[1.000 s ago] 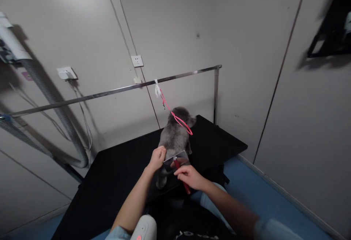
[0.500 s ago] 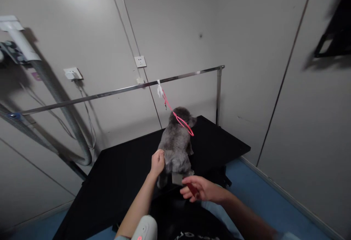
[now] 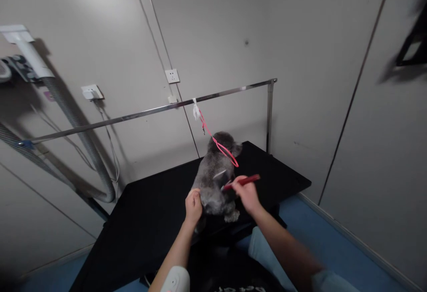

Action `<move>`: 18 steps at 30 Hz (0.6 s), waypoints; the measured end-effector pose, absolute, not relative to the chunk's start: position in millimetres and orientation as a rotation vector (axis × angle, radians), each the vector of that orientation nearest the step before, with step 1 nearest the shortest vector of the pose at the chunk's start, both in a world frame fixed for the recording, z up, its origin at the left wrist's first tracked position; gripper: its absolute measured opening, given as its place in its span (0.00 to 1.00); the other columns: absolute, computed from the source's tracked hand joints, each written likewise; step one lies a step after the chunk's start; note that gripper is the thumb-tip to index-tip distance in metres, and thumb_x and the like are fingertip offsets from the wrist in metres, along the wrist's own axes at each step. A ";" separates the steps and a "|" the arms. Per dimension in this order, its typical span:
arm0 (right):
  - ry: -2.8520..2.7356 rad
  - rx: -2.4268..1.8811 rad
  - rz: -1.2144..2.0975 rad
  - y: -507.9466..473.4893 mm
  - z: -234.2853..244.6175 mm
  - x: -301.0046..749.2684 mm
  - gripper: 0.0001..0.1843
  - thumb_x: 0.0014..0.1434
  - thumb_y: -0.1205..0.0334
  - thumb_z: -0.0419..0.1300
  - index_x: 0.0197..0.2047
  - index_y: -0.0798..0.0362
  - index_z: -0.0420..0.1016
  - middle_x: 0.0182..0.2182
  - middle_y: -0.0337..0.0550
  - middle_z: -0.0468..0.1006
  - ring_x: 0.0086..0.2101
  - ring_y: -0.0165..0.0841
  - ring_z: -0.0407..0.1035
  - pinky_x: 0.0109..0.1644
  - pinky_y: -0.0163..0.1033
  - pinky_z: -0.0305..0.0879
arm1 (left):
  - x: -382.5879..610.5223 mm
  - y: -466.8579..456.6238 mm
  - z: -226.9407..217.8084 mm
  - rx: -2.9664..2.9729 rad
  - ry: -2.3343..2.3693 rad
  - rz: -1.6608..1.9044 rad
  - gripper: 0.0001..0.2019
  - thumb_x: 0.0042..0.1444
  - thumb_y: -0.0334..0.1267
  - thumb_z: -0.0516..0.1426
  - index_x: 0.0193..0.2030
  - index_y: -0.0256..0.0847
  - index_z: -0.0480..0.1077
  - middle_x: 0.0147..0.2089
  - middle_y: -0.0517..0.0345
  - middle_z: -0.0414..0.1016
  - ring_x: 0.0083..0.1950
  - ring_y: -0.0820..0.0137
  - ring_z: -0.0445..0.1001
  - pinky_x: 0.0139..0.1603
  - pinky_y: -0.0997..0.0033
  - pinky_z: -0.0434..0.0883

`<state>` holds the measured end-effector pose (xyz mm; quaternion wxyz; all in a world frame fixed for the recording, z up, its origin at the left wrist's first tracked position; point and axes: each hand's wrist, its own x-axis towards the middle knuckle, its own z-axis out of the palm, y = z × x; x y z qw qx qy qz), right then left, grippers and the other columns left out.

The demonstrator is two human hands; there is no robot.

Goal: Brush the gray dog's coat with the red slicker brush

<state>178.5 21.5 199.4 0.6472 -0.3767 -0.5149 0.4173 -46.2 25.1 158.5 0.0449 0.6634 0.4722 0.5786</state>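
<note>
A small grey dog (image 3: 215,177) stands on a black table (image 3: 150,221), facing away from me. A pink leash (image 3: 220,145) runs from its neck up to a metal bar (image 3: 150,111). My left hand (image 3: 193,205) is closed on the fur at the dog's rear left. My right hand (image 3: 246,193) grips the red handle of a grooming brush (image 3: 233,182), whose flat head lies against the dog's right side.
A grey corrugated hose (image 3: 80,145) hangs down the left wall near a socket (image 3: 90,92). Another wall socket (image 3: 172,76) sits above the bar. Blue floor (image 3: 333,247) runs along the right of the table. A white device (image 3: 175,279) sits on my left forearm.
My right hand has carried the brush up from below the dog's hindquarters to its right side. My left hand has stayed on the dog's rear.
</note>
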 end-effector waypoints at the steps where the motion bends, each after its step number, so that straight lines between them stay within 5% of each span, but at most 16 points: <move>1: -1.227 -0.841 1.033 20.6 197.4 175.4 0.13 0.48 0.53 0.62 0.31 0.53 0.67 0.20 0.35 0.70 0.19 0.27 0.62 0.23 0.33 0.59 | -45.3 26.3 157.0 2.014 1.440 1.787 0.20 0.64 0.44 0.42 0.29 0.39 0.68 0.32 0.52 0.73 0.36 0.67 0.72 0.39 0.69 0.68; 18: -1.059 -0.850 1.200 14.3 176.5 148.8 0.17 0.49 0.53 0.62 0.38 0.52 0.64 0.14 0.27 0.62 0.14 0.24 0.54 0.17 0.30 0.49 | -22.3 29.4 141.4 1.751 1.426 1.891 0.19 0.63 0.45 0.44 0.37 0.37 0.71 0.39 0.50 0.73 0.40 0.67 0.73 0.41 0.69 0.69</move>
